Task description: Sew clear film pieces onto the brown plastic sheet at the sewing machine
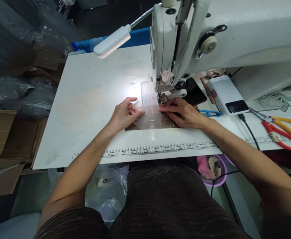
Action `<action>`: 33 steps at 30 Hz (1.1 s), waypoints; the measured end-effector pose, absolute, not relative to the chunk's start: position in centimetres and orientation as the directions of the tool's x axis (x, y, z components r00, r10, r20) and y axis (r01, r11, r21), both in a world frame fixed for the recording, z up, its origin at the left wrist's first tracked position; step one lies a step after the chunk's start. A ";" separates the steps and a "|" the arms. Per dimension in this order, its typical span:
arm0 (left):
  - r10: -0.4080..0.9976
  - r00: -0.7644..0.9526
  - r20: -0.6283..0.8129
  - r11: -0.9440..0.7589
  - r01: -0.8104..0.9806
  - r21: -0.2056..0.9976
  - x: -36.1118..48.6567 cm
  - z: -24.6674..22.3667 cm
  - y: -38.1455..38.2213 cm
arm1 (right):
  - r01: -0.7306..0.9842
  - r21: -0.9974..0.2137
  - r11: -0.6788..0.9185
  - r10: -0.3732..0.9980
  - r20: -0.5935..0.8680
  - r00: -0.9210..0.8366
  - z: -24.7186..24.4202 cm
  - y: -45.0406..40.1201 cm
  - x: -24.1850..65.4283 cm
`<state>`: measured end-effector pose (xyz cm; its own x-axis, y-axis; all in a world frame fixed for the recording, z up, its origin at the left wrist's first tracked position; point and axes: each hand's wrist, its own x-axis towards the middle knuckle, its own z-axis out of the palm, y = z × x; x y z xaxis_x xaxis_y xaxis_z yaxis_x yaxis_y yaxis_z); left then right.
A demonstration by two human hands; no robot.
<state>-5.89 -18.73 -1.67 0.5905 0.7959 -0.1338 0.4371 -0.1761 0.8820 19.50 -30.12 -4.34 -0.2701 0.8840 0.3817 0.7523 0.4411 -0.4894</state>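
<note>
A translucent, filmy piece of plastic-like sheet (151,118) lies under the sewing machine's needle area (159,96), above a brown plate (171,123) set in the white table. My left hand (126,114) pinches the sheet's left edge between thumb and curled fingers. On the other side, my right hand (182,113) holds the right edge with its fingertips, close to the presser foot. Small pinkish marks show on the flat piece just behind the sheet. Whether the sheet is one layer or more, I cannot tell.
Right of the needle lie a black phone (195,91), blue thread snips (210,113), a white power bank (227,94) and red-and-yellow-handled scissors (282,132). A white lamp (112,41) hangs above the table. A printed ruler (147,151) runs along the front edge.
</note>
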 end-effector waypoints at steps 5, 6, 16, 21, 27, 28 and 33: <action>0.790 0.588 -0.171 -0.115 0.416 0.902 -6.1 -1.7 -18.5 | 0.765 -0.437 0.473 0.862 0.407 -0.301 -4.7 -30.0 19.5; 0.788 0.590 -0.174 -0.106 0.409 0.906 -6.1 -1.7 -18.4 | 0.767 -0.430 0.476 0.860 0.410 -0.304 -4.8 -30.0 19.5; 0.803 0.562 -0.198 -0.075 0.425 0.902 -5.7 -1.0 -18.6 | 0.785 -0.414 0.461 0.865 0.407 -0.294 -5.3 -29.9 19.4; 0.804 0.561 -0.198 -0.078 0.429 0.900 -5.8 -1.1 -18.4 | 0.756 -0.459 0.467 0.870 0.393 -0.298 -4.3 -30.4 19.5; 0.798 0.574 -0.185 -0.102 0.430 0.897 -6.0 -1.8 -18.2 | 0.749 -0.409 0.522 0.849 0.333 -0.410 -3.4 -31.4 18.9; 0.798 0.574 -0.184 -0.103 0.431 0.896 -6.0 -1.8 -18.3 | 0.759 -0.390 0.521 0.850 0.323 -0.417 -3.4 -31.5 18.7; 0.796 0.599 -0.089 -0.247 0.455 0.855 -6.2 -1.3 -18.4 | 0.782 -0.361 0.508 0.858 0.295 -0.421 -3.5 -31.6 18.5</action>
<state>-6.18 -18.39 -1.33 0.5991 0.7957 -0.0892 0.4553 -0.2469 0.8554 18.55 -31.56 -3.54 -0.4206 0.8580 0.2949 0.7823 0.5076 -0.3610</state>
